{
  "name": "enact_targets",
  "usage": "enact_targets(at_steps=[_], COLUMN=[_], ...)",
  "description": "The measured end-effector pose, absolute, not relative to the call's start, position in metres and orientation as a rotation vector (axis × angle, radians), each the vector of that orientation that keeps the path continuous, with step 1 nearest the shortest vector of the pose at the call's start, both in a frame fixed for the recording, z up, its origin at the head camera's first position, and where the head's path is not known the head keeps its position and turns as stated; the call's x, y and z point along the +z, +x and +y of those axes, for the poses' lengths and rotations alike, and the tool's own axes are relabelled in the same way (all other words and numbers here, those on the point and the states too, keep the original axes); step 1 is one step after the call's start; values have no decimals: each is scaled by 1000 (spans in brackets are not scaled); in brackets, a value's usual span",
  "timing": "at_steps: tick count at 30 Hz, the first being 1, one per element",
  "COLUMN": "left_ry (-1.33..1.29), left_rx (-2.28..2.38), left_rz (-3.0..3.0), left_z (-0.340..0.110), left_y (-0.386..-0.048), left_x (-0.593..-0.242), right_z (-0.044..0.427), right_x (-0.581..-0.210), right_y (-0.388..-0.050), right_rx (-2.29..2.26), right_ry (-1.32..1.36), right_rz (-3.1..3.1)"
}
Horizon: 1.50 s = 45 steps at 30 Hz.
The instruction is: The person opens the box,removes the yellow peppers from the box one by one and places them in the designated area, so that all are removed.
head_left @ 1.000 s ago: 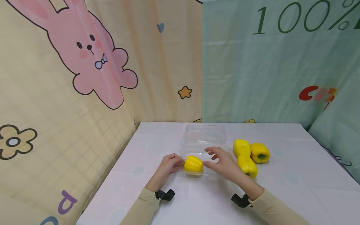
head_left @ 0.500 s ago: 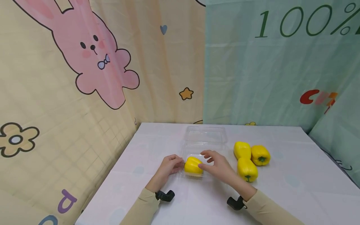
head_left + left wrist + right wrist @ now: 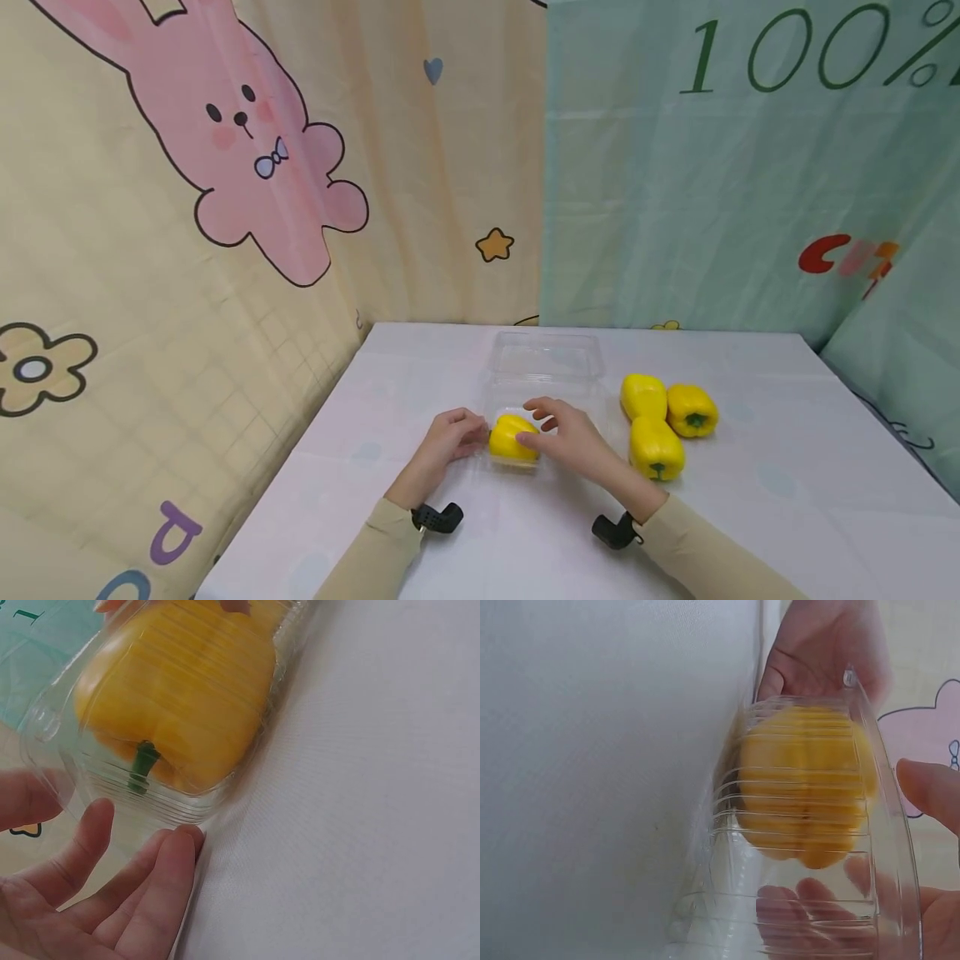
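A yellow bell pepper (image 3: 513,438) lies in the left end of a clear plastic clamshell box (image 3: 810,919), its green stem (image 3: 142,766) toward the left hand. The box's lid (image 3: 546,357) is folded back behind it. At the box's left end, the left hand (image 3: 452,437) rests its fingertips against the clear wall, fingers fairly straight. The right hand (image 3: 567,433) is over the box, fingers spread and loosely bent; in the right wrist view its fingers show through the wall, apart from the pepper. Its thumb overlaps the pepper in the head view; contact is unclear.
Three more yellow bell peppers stand clustered right of the box: one behind (image 3: 643,396), one at the right (image 3: 692,410), one in front (image 3: 656,448). A white cloth covers the table (image 3: 420,367); printed curtains (image 3: 712,183) hang behind it.
The right hand has moved left over the box, toward the pepper's right side. The front loose pepper has tipped so its stem shows more. The left hand has stayed at the box's end.
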<state>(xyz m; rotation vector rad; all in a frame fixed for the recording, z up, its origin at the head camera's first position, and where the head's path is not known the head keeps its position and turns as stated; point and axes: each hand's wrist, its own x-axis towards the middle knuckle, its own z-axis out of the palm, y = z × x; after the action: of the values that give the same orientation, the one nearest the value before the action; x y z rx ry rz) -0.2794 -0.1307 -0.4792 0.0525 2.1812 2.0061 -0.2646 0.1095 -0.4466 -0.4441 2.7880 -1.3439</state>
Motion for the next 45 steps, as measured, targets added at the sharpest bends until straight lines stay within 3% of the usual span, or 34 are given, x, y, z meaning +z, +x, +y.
enact_targets(at_steps=[45], left_ry=[30], left_rx=[2006], left_rz=[2157], left_z=[-129], left_y=[-278], left_x=[-477], right_z=[107], right_x=[-456], right_y=[-270], right_rx=[-1359], right_ry=[-527], right_rz=[2637])
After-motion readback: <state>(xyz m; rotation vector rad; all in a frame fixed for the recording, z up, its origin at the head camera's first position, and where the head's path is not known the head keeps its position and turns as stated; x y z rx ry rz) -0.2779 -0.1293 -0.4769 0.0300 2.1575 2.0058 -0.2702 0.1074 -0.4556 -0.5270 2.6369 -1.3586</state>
